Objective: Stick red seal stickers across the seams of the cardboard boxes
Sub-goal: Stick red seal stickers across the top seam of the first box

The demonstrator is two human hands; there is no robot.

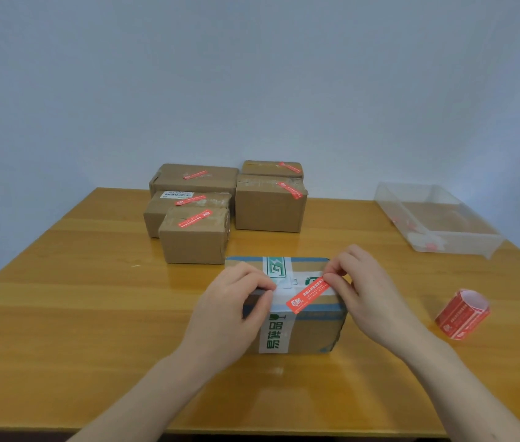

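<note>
Right at the near middle of the wooden surface [60, 282] sits a cardboard box [312, 327] wrapped with white tape printed in green, and both hands work on its top. A red seal sticker [311, 295] lies slantwise across the box's top, its lower end reaching the near top edge and its upper end rising toward the right. The right hand [367, 291] has its grip narrow, fingertips pinching the sticker's upper end, so the sticker stretches away down and leftward from that pinch. The left hand [236, 304] curls over the box's left top edge, its grip closed on the box with the fingertips resting on the white tape just left of the sticker, apart from it. Near the right edge of the surface, well apart from the box, stands a roll of red stickers [462, 314]. Farther back on the right lies a clear plastic tray [437, 215] with a few scraps inside. Behind the box, a cluster of five sealed boxes [268, 208] stands, each already carrying a red sticker on top.
</note>
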